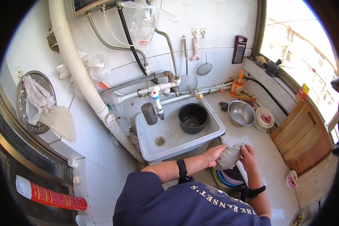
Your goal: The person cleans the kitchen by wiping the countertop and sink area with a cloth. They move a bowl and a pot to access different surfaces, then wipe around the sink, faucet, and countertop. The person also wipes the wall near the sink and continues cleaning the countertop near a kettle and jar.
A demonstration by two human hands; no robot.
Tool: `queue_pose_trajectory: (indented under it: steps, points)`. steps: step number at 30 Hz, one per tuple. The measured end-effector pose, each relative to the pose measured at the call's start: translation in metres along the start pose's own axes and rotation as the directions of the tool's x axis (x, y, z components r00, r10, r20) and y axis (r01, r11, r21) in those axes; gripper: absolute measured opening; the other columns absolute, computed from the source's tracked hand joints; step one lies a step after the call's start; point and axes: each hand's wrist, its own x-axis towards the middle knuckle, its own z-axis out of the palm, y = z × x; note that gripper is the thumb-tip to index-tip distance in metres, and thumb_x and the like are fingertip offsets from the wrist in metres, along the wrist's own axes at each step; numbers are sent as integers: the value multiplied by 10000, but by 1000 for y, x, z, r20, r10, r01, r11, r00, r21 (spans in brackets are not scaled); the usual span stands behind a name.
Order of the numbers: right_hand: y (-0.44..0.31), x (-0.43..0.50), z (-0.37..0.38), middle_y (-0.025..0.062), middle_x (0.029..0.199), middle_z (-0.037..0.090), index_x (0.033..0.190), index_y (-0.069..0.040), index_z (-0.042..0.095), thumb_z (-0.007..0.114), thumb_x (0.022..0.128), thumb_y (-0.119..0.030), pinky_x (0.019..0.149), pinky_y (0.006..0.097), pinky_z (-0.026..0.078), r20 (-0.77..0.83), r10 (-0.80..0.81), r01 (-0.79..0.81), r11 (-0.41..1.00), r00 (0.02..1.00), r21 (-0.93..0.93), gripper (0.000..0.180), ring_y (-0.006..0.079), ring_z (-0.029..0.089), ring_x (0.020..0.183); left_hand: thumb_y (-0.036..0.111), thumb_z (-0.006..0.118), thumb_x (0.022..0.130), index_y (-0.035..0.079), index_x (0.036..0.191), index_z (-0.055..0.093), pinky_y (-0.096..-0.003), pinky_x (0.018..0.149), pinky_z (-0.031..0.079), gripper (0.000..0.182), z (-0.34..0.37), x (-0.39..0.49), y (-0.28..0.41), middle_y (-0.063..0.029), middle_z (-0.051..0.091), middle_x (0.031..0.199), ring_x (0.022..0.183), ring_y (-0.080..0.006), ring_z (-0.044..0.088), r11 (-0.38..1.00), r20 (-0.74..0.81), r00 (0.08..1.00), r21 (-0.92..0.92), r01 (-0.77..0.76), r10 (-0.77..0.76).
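Observation:
A grey cloth (228,157) is stretched between my two hands, in front of the counter's edge and to the right of the sink. My left hand (213,156) grips its left side. My right hand (248,157) pinches its upper right corner. Up and to the left, a dark cooking pot (193,118) stands in the white sink (147,151), near the faucet (159,112). A stainless steel bowl (241,113) rests on the counter beyond my hands, beside stacked pale bowls (264,118) with something pink inside.
Coloured basins (228,178) sit below the counter edge. Wooden cutting boards (302,135) lean at the right. An orange soap bottle (237,84) and a dark scouring pad (223,106) are at the back. A thick white pipe (82,76) runs down left of the sink.

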Motion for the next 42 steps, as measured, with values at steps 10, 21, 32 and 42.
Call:
queue_pose_trajectory:
  steps: [10,21,32,42]
  points:
    - [6,-24,83,109,1172,618,1295,4,538,484,1026,-436,922,329,459,-140,-132,138,990,981,36,518,197,579,1040,750,334,932,117,1468,367,-386,1181,250,830,54,-13,2,-79,433,1495,1397,-211,368,994,364,925,25,108,-110]
    - [-35,-43,57,56,597,574,903,-88,626,427,932,-689,465,316,516,397,11,-302,669,918,679,634,211,575,478,481,308,1058,15,1071,669,-362,667,588,589,58,-5,16,-138,741,898,698,-257,712,942,467,842,-56,332,-269]
    - [28,-35,55,106,883,685,953,-90,650,375,941,-708,813,420,533,396,-23,-299,616,918,729,676,241,663,877,228,553,1014,24,986,597,-235,554,506,211,36,-13,19,-49,644,774,604,-102,613,691,186,949,651,-313,255]
    - [88,-53,25,175,1280,604,1303,-67,562,338,910,-759,1031,560,430,433,286,-519,474,855,711,827,374,565,1183,139,612,969,8,1059,607,-255,702,545,159,-90,-125,-26,-72,671,929,782,-112,641,616,-224,853,776,-137,472]
